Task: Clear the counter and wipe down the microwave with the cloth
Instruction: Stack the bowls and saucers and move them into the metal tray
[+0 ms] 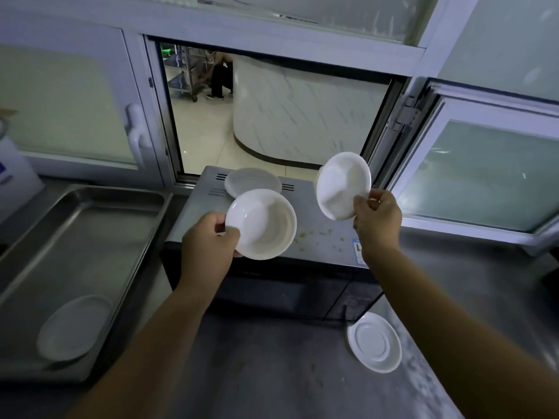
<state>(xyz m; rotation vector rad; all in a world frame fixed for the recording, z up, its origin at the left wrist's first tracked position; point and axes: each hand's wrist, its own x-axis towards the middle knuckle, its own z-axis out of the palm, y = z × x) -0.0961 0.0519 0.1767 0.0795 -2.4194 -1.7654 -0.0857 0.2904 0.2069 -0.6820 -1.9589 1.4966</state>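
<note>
A dark microwave [317, 237] with a grey top stands on the steel counter [272, 373]; yellowish crumbs speckle its top at the right. My left hand [208, 240] pinches the rim of a white bowl [266, 225] held above the microwave's top. My right hand [378, 219] pinches the lower edge of a second white bowl [341, 182], tilted upright in the air. A white plate [252, 180] lies at the back of the microwave's top. No cloth is in view.
A steel tray [99, 213] at the left holds a white plate [72, 328]. A white saucer [375, 341] lies on the counter by the microwave's front right corner. An open serving hatch [272, 110] lies behind, with an open window sash [484, 164] at the right.
</note>
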